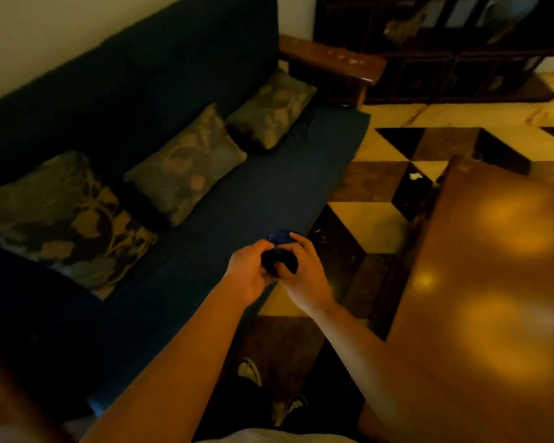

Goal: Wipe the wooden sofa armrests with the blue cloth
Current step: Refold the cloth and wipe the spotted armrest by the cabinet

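Observation:
A bunched blue cloth [280, 251] sits between both my hands, in the air over the front edge of the dark blue sofa [243, 193]. My left hand [250, 273] grips its left side and my right hand [304, 276] wraps over its right side. The far wooden armrest [330, 57] runs along the sofa's right end, well beyond my hands, with pale specks on its top. A blurred brown surface at the lower left may be the near armrest [4, 401]; I cannot tell for sure.
Three patterned cushions [186, 161] lean on the sofa back. A glossy wooden table [493, 266] stands close on the right. Dark cabinets [461, 52] line the far wall. The chequered floor [371, 219] forms a narrow lane between sofa and table, with my shoes [250, 372] on it.

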Motion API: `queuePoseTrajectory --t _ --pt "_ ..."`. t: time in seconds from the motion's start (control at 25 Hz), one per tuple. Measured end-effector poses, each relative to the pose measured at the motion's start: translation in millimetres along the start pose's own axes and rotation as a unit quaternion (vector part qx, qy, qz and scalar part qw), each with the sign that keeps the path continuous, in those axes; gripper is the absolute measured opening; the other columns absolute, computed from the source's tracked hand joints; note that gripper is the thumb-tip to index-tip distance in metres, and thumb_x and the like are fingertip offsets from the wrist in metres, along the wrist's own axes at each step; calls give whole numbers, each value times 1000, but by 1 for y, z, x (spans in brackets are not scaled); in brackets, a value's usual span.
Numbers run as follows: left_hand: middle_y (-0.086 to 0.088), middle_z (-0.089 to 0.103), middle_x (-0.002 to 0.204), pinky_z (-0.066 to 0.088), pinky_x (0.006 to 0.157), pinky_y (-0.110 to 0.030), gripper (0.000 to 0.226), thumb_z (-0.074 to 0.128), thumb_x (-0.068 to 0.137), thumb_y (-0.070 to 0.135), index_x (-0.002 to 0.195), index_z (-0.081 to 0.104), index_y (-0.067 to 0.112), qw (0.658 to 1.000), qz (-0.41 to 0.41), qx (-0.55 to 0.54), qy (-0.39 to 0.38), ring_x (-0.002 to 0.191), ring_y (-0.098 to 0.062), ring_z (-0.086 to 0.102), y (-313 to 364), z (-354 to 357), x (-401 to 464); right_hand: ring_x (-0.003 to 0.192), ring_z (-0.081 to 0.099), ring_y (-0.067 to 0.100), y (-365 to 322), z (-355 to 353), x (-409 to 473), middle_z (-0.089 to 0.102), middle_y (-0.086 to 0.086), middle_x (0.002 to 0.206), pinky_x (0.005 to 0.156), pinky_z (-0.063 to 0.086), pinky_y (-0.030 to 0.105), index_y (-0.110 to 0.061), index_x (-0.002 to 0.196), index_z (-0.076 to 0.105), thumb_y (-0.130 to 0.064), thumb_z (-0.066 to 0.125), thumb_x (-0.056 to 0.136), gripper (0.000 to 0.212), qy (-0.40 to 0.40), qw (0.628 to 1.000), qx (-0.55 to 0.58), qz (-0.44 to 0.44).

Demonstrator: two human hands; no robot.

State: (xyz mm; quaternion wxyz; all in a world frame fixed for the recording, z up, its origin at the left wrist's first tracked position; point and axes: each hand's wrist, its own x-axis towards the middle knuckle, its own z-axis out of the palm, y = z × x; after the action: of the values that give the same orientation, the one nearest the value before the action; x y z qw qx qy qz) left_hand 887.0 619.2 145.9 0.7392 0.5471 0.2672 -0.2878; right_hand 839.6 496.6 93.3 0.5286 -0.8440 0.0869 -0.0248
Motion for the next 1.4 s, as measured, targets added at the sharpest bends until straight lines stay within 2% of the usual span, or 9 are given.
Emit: queuePoseTrajectory --t 0.2,0.28,0.44,0.72,0.84,0.96,1.16,1.28,1.4 --pt "-23 66 116 54 75 -46 36 73 83 0 116 61 4 996 13 56 -72 103 -36 67 44 82 69 117 41 -23 16 -55 74 42 -6 137 95 36 -1 -23 134 52 -15 72 88 51 70 996 49 34" --pt "-20 66 113 55 71 -45 37 71 80 -6 112 60 9 993 25 75 -86 100 -36 67 69 117 113 120 43 -17 24 -78 121 44 -2 139 95 39 2 -23 140 47 -18 76 86 62 81 992 73 58" --pt "-18 66 109 56 69 -43 31 65 81 -10 104 61 11 987 27 101 -125 96 -33 66 124 184 189 139 47 18 32 -131 215 45 5 150 113 45 39 -20 151 38 -19 81 86 78 53 987 105 112" --pt "-11 75 105 59 69 -35 40 64 82 -11 116 64 11 921 6 243 -305 94 -25 74 199 323 295 121 64 10 60 -232 341 66 -7 130 99 55 38 -35 137 50 -40 84 76 70 101 979 113 136" --pt "-10 70 110 59 73 -32 37 69 84 -5 113 70 19 881 66 353 -307 98 -23 70 208 398 344 112 69 13 97 -280 390 72 -8 120 95 57 43 -43 123 58 -40 80 83 46 133 967 123 179" --pt "-2 65 112 57 72 -28 38 76 84 6 111 68 30 853 114 414 -295 101 -16 66 209 480 400 104 69 14 144 -341 449 71 -6 116 90 58 42 -26 128 59 -38 80 87 47 156 955 133 214" --pt "18 57 115 58 93 -43 50 76 87 28 132 54 32 905 54 366 -212 107 -10 63 227 573 467 99 68 17 177 -441 551 65 -8 108 79 55 35 -24 122 54 -44 81 85 50 98 955 166 226" --pt "13 71 114 61 80 -38 36 76 85 30 116 61 39 937 18 287 -196 102 -15 72 251 607 504 93 64 14 187 -480 624 61 -5 100 77 49 34 -24 109 58 -39 75 91 29 38 970 142 195" --pt "11 79 102 59 67 -29 40 75 82 17 117 65 34 964 17 206 -166 93 -13 75 286 630 547 98 52 0 196 -493 706 46 -4 111 82 42 14 -30 113 58 -34 73 94 25 -19 982 90 166"
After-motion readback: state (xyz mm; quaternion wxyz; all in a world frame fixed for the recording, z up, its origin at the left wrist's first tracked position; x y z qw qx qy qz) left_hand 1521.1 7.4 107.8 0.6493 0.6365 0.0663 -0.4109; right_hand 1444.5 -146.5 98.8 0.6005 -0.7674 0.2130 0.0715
